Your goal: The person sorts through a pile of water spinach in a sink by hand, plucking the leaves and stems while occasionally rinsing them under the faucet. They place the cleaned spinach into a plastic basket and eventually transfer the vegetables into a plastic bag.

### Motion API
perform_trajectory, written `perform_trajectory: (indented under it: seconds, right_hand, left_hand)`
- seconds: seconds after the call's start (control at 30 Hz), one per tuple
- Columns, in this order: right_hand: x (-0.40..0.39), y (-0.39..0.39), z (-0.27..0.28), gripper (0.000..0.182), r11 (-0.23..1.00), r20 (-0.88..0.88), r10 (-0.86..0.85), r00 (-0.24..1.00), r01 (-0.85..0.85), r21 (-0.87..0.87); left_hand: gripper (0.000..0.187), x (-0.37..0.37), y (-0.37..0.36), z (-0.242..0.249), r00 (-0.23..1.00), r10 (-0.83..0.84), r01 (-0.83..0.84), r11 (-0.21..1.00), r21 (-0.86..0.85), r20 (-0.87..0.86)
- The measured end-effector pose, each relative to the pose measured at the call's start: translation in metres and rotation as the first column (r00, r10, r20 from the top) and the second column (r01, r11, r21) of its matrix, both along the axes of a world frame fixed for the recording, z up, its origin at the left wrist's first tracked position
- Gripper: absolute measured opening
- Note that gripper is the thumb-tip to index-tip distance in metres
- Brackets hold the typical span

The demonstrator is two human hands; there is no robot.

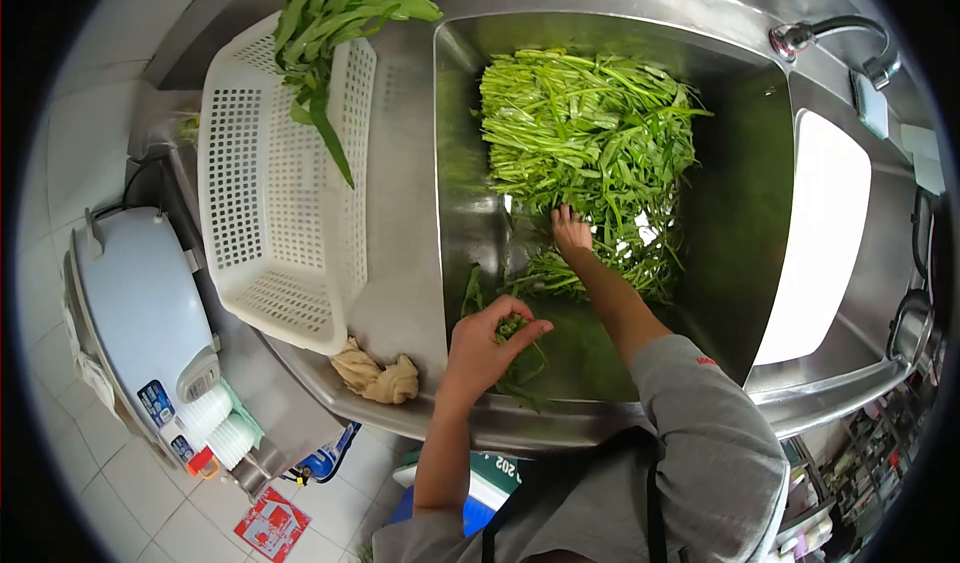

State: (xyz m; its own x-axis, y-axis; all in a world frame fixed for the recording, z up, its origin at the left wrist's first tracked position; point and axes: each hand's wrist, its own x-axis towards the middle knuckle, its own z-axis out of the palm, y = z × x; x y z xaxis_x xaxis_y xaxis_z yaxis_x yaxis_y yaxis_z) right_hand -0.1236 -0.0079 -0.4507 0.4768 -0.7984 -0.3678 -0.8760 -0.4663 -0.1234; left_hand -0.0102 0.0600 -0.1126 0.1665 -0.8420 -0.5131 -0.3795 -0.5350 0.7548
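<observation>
My left hand (pixel 487 348) is closed around a small bunch of leafy greens (pixel 512 325) above the front left of the steel sink (pixel 620 358). Some stems hang below its fingers. A large heap of cut leafy greens (pixel 590 133), with long stems and narrow leaves, lies in the sink. Against the heap's near edge rests my right hand (pixel 572 231), its fingers reaching out and slightly apart. The fingertips touch the stems, and I see nothing gripped. Looser stems and leaves (pixel 560 273) lie in the water close to both hands.
Left of the sink stands a white perforated basket (pixel 335 263), with more greens (pixel 330 38) draped over its far end. A beige cloth (pixel 375 371) lies by the basket. At right are a white board (pixel 820 233), a faucet (pixel 840 33) and a sponge (pixel 870 103).
</observation>
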Motion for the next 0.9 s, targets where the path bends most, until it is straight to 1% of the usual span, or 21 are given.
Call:
perform_trajectory:
  seconds: [0.03, 0.13, 0.17, 0.2, 0.27, 0.3, 0.33, 0.37, 0.47, 0.5, 0.53, 0.57, 0.6, 0.7, 0.73, 0.8, 0.83, 0.9]
  right_hand:
    - [-0.002, -0.003, -0.001, 0.029, 0.994, -0.022, -0.018, 1.000, 0.020, 0.109]
    - [-0.003, -0.010, 0.004, 0.033, 0.971, -0.123, 0.054, 0.991, -0.023, 0.239]
    - [-0.002, -0.014, 0.006, 0.035, 0.939, -0.175, 0.187, 0.967, -0.123, 0.322]
    - [-0.008, -0.012, 0.007, 0.029, 0.960, -0.112, 0.193, 0.975, -0.164, 0.228]
    - [-0.008, -0.022, 0.023, 0.024, 0.969, 0.009, 0.045, 0.999, -0.046, 0.243]
    - [-0.010, -0.028, 0.037, 0.024, 0.968, 0.034, 0.035, 0.999, -0.042, 0.247]
    - [-0.010, -0.036, 0.054, 0.025, 0.968, 0.057, 0.028, 0.998, -0.041, 0.246]
    - [-0.012, -0.042, 0.072, 0.025, 0.968, 0.081, 0.022, 0.996, -0.042, 0.246]
    - [-0.018, -0.074, 0.150, 0.030, 0.954, 0.202, -0.098, 0.974, 0.034, 0.298]
    - [-0.028, -0.084, 0.154, 0.030, 0.984, 0.389, -0.061, 0.919, -0.010, 0.180]
    - [-0.030, -0.101, 0.158, 0.029, 0.979, 0.475, -0.059, 0.878, -0.042, 0.199]
    - [-0.036, -0.118, 0.163, 0.030, 0.965, 0.500, -0.074, 0.863, -0.065, 0.254]
    - [-0.040, -0.132, 0.187, 0.032, 0.948, 0.526, -0.090, 0.846, -0.089, 0.306]
    - [-0.048, -0.163, 0.243, 0.031, 0.853, 0.558, -0.288, 0.778, -0.056, 0.518]
    - [-0.049, -0.172, 0.256, 0.029, 0.839, 0.595, -0.348, 0.725, -0.043, 0.543]
    - [-0.055, -0.188, 0.280, 0.025, 0.805, 0.653, -0.460, 0.602, -0.026, 0.592]
    - [-0.057, -0.192, 0.301, 0.022, 0.777, 0.646, -0.506, 0.571, -0.022, 0.629]
    - [-0.060, -0.197, 0.337, 0.022, 0.778, 0.688, -0.507, 0.518, -0.069, 0.625]
  left_hand:
    - [0.027, 0.000, 0.000, -0.001, 1.000, -0.008, 0.008, 1.000, -0.025, 0.006]
    - [0.029, 0.002, 0.002, -0.002, 0.998, -0.042, 0.043, 0.999, -0.020, 0.049]
    - [0.029, 0.002, 0.003, -0.002, 0.998, -0.039, 0.040, 0.999, -0.022, 0.054]
    - [0.030, 0.002, 0.003, -0.001, 0.998, -0.038, 0.039, 0.999, -0.019, 0.057]
    - [0.030, 0.003, 0.002, -0.001, 1.000, -0.016, 0.017, 0.999, -0.040, 0.027]
    - [0.030, 0.004, 0.004, -0.004, 1.000, 0.011, -0.012, 0.998, -0.059, -0.005]
    - [0.030, 0.004, 0.004, -0.004, 0.998, 0.040, -0.044, 0.996, -0.083, -0.039]
    - [0.029, 0.005, 0.002, 0.000, 0.997, 0.050, -0.052, 0.998, -0.040, -0.064]
    - [0.021, 0.007, 0.006, -0.013, 0.998, 0.018, -0.030, 0.979, -0.200, -0.059]
    - [0.022, 0.007, 0.008, -0.021, 0.997, 0.023, -0.035, 0.985, -0.168, -0.073]
    - [0.022, 0.006, 0.008, -0.017, 0.995, 0.031, -0.043, 0.990, -0.131, -0.094]
    - [0.022, 0.004, 0.007, -0.012, 0.993, 0.038, -0.049, 0.994, -0.094, -0.113]
    - [0.022, 0.003, 0.006, -0.008, 0.991, 0.044, -0.052, 0.997, -0.058, -0.129]
    - [0.025, 0.002, 0.007, -0.009, 0.992, 0.035, -0.036, 0.999, -0.008, -0.125]
    - [0.025, 0.002, 0.007, -0.010, 0.991, 0.033, -0.031, 0.999, 0.016, -0.126]
    - [0.026, 0.002, 0.007, -0.015, 0.989, 0.031, -0.038, 0.998, -0.048, -0.145]
    - [0.026, 0.000, 0.005, -0.013, 0.987, 0.029, -0.042, 0.996, -0.077, -0.156]
    - [0.026, -0.001, -0.006, -0.005, 0.991, 0.007, -0.026, 0.990, -0.138, -0.132]
